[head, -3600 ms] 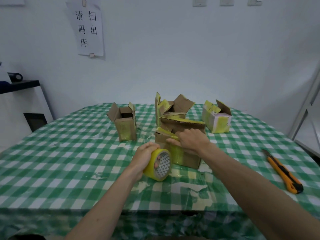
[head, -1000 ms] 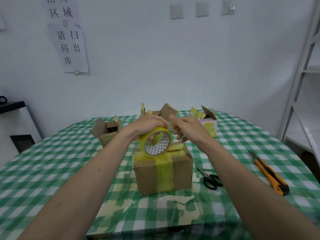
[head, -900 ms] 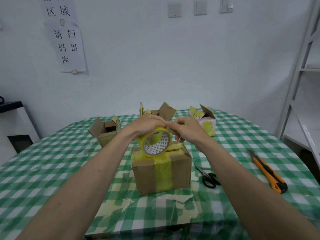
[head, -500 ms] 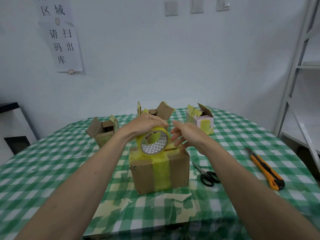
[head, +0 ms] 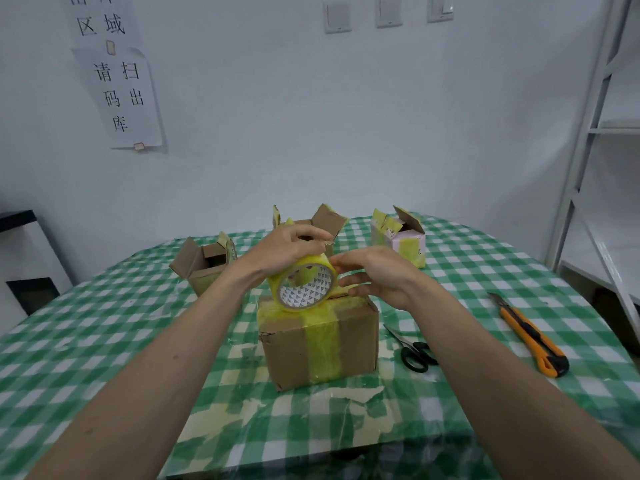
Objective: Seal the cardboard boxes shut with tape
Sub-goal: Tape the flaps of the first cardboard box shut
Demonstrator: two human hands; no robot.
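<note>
The cardboard box (head: 318, 341) we are sealing stands closed at the middle of the checked surface (head: 104, 341), a yellow strip of tape down its front. Behind it we see three smaller boxes with flaps up: a left box (head: 204, 268), a middle box (head: 323, 223) and a pink box (head: 401, 242). Our left hand (head: 289, 249) grips the tape roll (head: 304, 285) just above the box top. Our right hand (head: 377, 275) has loosely spread fingers at the roll's edge. A utility knife (head: 530, 336) and scissors (head: 414, 351) lie right.
</note>
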